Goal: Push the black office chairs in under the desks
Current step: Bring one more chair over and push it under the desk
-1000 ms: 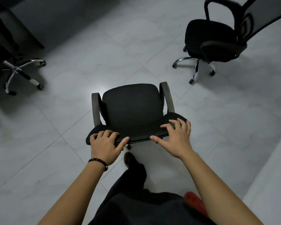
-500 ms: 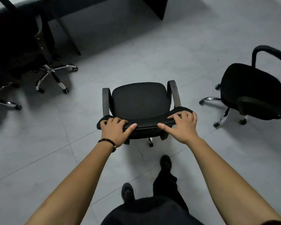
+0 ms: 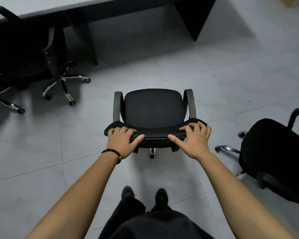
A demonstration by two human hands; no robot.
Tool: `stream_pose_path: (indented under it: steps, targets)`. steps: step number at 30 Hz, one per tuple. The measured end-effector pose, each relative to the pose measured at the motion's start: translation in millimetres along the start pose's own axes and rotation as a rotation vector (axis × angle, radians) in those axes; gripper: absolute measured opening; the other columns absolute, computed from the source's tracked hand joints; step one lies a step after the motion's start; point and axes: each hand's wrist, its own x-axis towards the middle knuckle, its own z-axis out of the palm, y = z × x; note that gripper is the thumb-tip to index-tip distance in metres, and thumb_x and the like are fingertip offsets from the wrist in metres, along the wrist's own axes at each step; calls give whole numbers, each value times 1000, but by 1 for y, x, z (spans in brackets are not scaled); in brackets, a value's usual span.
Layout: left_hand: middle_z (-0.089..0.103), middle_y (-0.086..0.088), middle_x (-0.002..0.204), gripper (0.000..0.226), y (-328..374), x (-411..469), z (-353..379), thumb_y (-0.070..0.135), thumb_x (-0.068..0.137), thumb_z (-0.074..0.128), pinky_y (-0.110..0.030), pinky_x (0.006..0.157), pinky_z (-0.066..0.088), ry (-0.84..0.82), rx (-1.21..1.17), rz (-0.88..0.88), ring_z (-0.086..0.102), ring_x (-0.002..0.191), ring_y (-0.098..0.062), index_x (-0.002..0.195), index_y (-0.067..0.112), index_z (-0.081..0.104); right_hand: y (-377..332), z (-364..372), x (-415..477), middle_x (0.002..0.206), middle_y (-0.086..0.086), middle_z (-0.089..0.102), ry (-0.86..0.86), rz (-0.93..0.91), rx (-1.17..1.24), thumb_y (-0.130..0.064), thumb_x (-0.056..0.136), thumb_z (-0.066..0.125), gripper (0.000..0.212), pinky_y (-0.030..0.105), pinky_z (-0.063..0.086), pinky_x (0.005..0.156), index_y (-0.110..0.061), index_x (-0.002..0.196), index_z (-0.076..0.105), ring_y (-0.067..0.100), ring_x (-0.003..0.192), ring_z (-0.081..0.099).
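A black office chair [image 3: 153,109] with grey armrests stands mid-floor, its seat facing away from me toward the desk [image 3: 97,9] along the top. My left hand [image 3: 122,139] grips the left end of the chair's backrest top, fingers over the edge and thumb behind. My right hand [image 3: 194,140] holds the right end the same way. A stretch of bare floor separates the chair from the desk's open leg space.
A second black chair [image 3: 273,156] stands close on the right. Another chair [image 3: 24,49] with a chrome star base sits at the left, part under the desk. A dark desk side panel [image 3: 195,16] stands at top right. My feet [image 3: 144,195] are behind the chair.
I have turned and rolled the chair so it now faces the desk. The desk has come into view at the top, and the second chair has slid from upper right to lower right.
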Motion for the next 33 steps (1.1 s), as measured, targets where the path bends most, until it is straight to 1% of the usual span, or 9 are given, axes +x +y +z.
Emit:
stream_pose_path:
  steps: [4,8,13,18,22,25,29,33]
  targets:
    - [60,5,109,78,8,62,-16,79,79,9,-39,99,24,39,9,15,47,108,-20,116,35,61,2,-18,60,141,5,44,17,0,4,-93,71,27,81,48,-7,117,-35,117,59,30,143,12]
    - [61,5,102,74,15,134,-39,79,81,14,-39,97,24,84,8,45,48,103,-20,109,32,64,0,-40,126,140,5,44,36,25,0,-95,69,24,84,49,-6,117,-34,117,59,30,142,13]
    - [62,5,106,70,13,218,-76,78,83,21,-39,98,24,36,-13,68,48,105,-19,109,30,64,-15,-65,204,139,5,45,35,61,-14,-95,68,23,87,52,-4,117,-34,118,59,32,142,16]
    - [62,5,101,70,-3,275,-100,79,82,22,-39,99,25,42,-32,44,49,101,-18,106,29,65,-37,-79,270,140,5,44,8,35,-27,-94,70,24,85,52,-6,117,-34,119,59,32,142,14]
    - [60,5,99,72,-21,320,-118,79,82,18,-39,97,25,76,-34,-7,48,99,-19,105,29,64,-62,-92,333,140,5,44,-4,-33,-19,-96,68,23,87,51,-9,116,-34,119,59,31,143,14]
    - [60,5,96,72,-36,352,-129,78,82,15,-39,95,25,108,-25,-84,48,98,-21,102,28,63,-84,-101,388,138,4,46,-2,-111,-34,-96,69,23,88,50,-8,117,-34,118,61,31,142,18]
    - [58,5,94,70,-64,391,-148,76,83,13,-40,93,24,156,-39,-179,48,99,-21,99,28,62,-127,-111,458,128,2,52,5,-222,-53,-95,71,24,86,50,-7,118,-33,114,63,26,135,29]
    - [58,4,97,72,-104,422,-167,75,84,12,-42,96,26,157,-23,-271,49,103,-21,104,28,62,-178,-112,510,118,0,53,11,-329,-58,-95,73,24,84,47,-5,118,-32,112,64,21,128,35]
